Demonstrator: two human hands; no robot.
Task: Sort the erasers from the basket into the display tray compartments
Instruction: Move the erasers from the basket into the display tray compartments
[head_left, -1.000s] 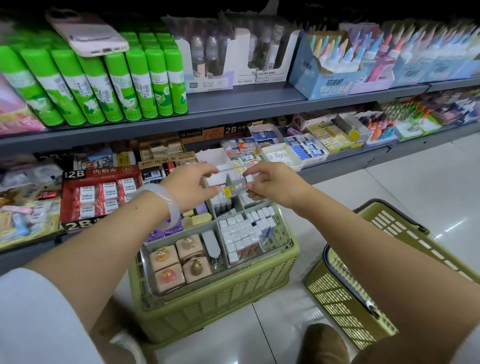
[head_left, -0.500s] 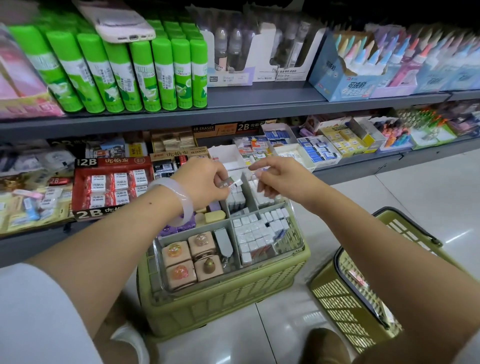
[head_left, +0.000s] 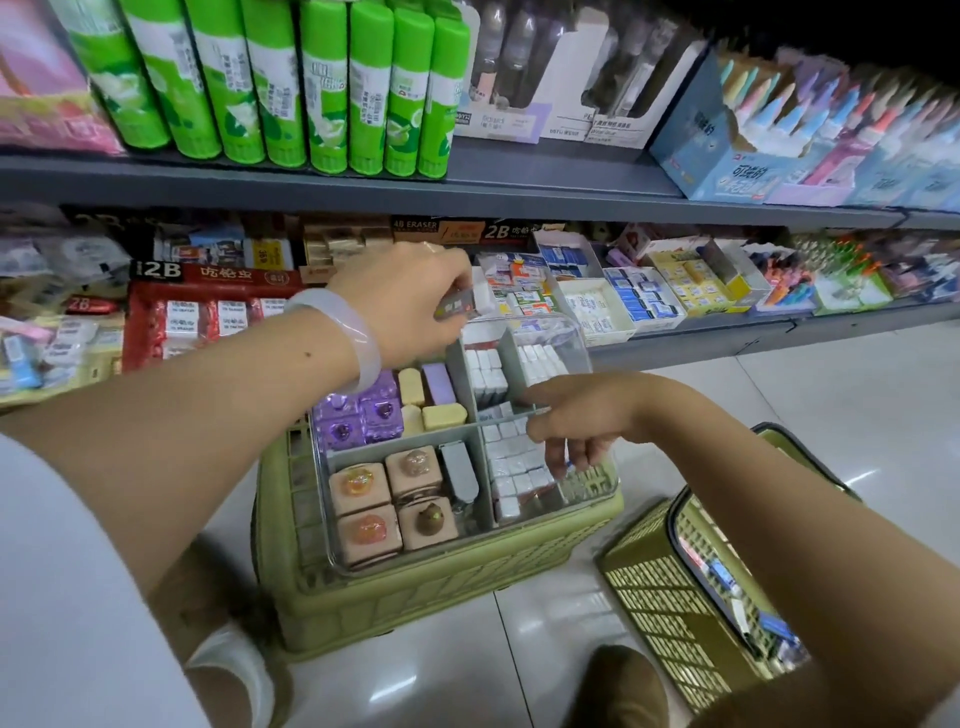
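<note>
- Display tray (head_left: 597, 364): clear, grey dividers, set on top of a green crate (head_left: 441, 587); landmark for all below.
- Far-right compartments packed with small white erasers (head_left: 511, 460) in rows; near-right compartment filled most of the way, a little gap showing at its near corner.
- Near-left compartment: four pink boxed erasers (head_left: 363, 488) plus one grey piece alongside. Far-left: purple boxed ones (head_left: 358, 415), yellow and lilac blocks. Little spare room on that side.
- Left hand (head_left: 410, 301) above the tray's far edge, fingers pinched on a small grey-sleeved eraser (head_left: 457, 310); not yet placed.
- Right hand (head_left: 576, 421) over the tray's right-hand compartments, forefinger out along the cross divider, other fingers hanging loosely curled; nothing visibly held.
- Basket (head_left: 675, 613) on the floor, right of the tray and near; a few packets visible inside, so some sorting left. Judged well over halfway.
- Edges: tray's far wall sits close under the lower shelf (head_left: 727, 338) lip; stock boxes just beyond. Approach from above and from the near side looks open.
- Right arm crosses between tray and basket; reach back to the basket looks unobstructed.
- Crate rim stands proud around the tray.
</note>
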